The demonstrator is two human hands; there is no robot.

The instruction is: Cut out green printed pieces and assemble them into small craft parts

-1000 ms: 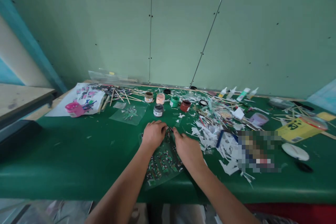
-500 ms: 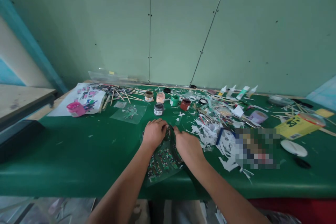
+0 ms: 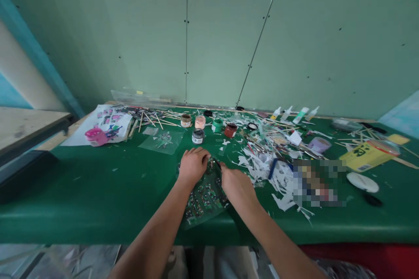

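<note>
In front of me a clear plastic sheet [image 3: 204, 200], covered with small green, brown and white painted pieces, lies on the green table. Over its upper left part rests my left hand [image 3: 194, 166], fingers curled and closed. A tiny pale spot shows at its fingertips; what they pinch is too small to make out. My right hand [image 3: 238, 185] is closed around a slim dark tool [image 3: 216, 163], with a tip pointing at the left fingertips. Most of that tool is hidden by the hand, so its kind is unclear.
Behind the hands stand several paint jars [image 3: 198, 136]. White paper scraps [image 3: 284, 183] and sticks pile up at the right, near a yellow-labelled container [image 3: 369, 155]. At the left are a pink jar [image 3: 96, 137] on white paper [image 3: 77, 135] and a clear sheet [image 3: 162, 141].
My right hand and the dark tool have shifted slightly right, away from the left fingertips. The left hand stays in place. The view has turned slightly.
</note>
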